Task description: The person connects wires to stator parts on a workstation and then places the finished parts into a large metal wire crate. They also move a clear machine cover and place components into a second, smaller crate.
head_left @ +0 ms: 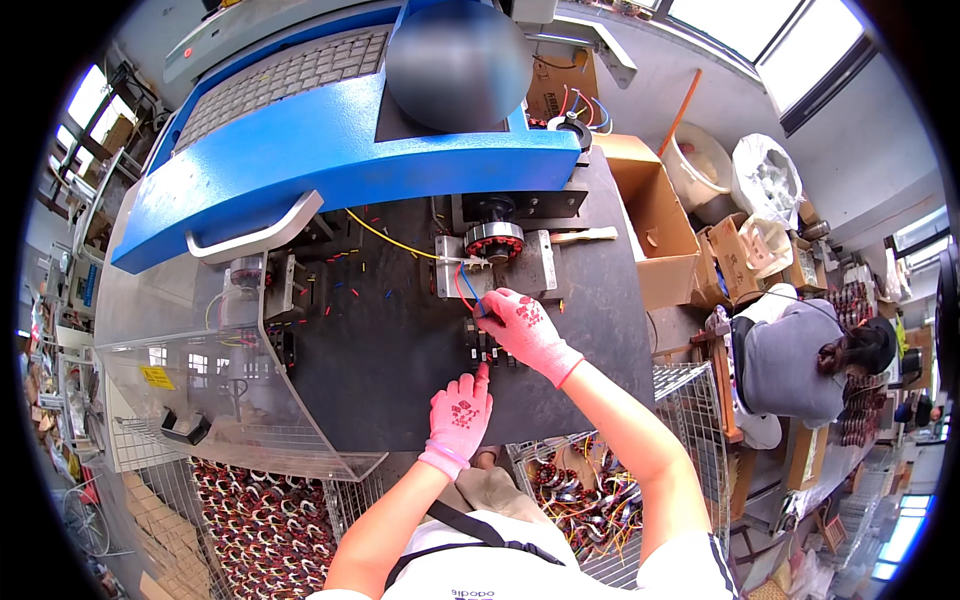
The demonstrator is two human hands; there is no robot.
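Observation:
A motor stator [495,240], ring-shaped with red-and-black windings, sits in the metal fixture [541,265] on the dark bench. A blue wire [470,284] and a red wire [461,283] run down from it, while a yellow wire [392,240] stretches off to the left. My right hand [527,333], in a pink glove, pinches the blue wire near its lower end; whether the red one is also between the fingers is hidden. Below it, my gloved left hand [461,415] reaches its index finger to a row of small black terminals [484,350], holding nothing.
Above the bench is a blue machine housing [350,160] with a keyboard [285,85]. A clear hinged guard [220,390] stands at left. Wire baskets of stators [265,515] and wired parts [590,490] flank me. Cardboard boxes [665,262] and a seated person [800,358] are at right.

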